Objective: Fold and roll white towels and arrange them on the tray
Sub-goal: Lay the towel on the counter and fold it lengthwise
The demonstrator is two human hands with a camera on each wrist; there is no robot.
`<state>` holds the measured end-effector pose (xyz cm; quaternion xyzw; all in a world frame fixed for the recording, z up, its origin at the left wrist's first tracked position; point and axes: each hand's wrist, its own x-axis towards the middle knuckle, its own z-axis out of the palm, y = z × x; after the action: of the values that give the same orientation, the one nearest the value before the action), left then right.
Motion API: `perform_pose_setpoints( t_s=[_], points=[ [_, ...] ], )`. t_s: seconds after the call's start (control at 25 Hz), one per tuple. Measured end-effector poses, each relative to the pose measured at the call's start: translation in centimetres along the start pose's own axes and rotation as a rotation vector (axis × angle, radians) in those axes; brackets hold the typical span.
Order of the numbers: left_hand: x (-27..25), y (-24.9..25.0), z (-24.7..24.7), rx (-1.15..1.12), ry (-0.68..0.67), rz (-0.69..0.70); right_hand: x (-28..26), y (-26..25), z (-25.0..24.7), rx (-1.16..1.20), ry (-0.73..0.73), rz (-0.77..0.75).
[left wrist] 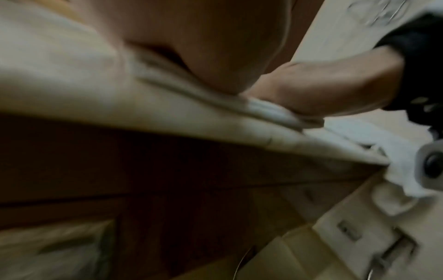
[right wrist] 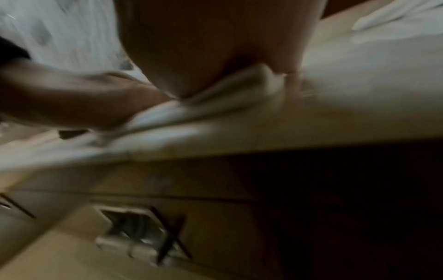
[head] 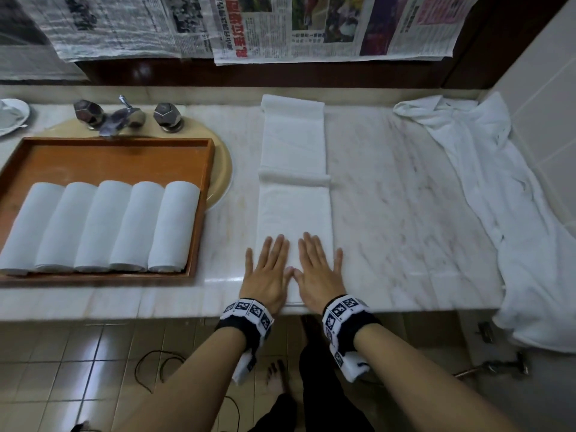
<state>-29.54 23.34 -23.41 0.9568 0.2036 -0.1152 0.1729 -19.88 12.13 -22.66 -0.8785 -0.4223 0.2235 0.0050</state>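
Two flat palms, my left hand and right hand, press the folded towel on the counter, gripping nothing; soft, probably light, so I'd roll from its near edge.

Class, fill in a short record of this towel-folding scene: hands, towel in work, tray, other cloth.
left hand: flat on the near end of the folded towel
right hand: flat on the same end
folded towel: long strip on the marble counter
tray: wooden, five rolled towels in a row
loose cloth: white, far right, draped over the edge
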Motion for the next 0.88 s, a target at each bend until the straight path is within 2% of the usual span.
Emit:
perform_pose_setpoints(
  t_s=[0.16, 0.36, 0.48, 0.56, 0.64, 0.68, 0.8, 0.84, 0.88],
  points=[
    [-1.1, -1.8, 0.6, 0.022, 0.034, -0.096, -1.4, 3.5, 0.9, -0.016, 0.086, 0.067],
    [-1.7, -2.2, 0.5, 0.01, 0.017, -0.135, -1.7, 4.0, 0.8, -0.024, 0.078, 0.09],
    [-2.2, -3.0, 0.0, 0.013, -0.019, -0.152, -1.8, 4.8, 0.5, -0.009, 0.028, 0.167],
    [-1.8, -2.6, -0.6, -0.028, -0.052, -0.237, -1.4, 4.9, -0.4, 0.029, 0.001, 0.237],
    [-0.6, -1.0, -1.6, -0.108, -0.012, -0.311, -1.0, 4.4, -1.3, 0.054, 0.013, 0.204],
    [0.3, 0.0, -2.0, -0.138, 0.004, -0.273, -1.0, 4.1, -1.5, 0.037, 0.01, 0.148],
    [1.6, 1.8, -2.1, -0.091, -0.075, 0.014, -0.9, 3.6, -1.3, -0.017, -0.059, 0.07],
    [1.5, 1.3, -1.7, -0.032, -0.103, 0.039, -0.9, 3.7, -1.1, -0.033, -0.065, 0.08],
    [1.3, 0.2, -1.5, -0.01, -0.102, -0.008, -0.8, 3.9, -1.1, -0.046, -0.073, 0.086]
  ],
)
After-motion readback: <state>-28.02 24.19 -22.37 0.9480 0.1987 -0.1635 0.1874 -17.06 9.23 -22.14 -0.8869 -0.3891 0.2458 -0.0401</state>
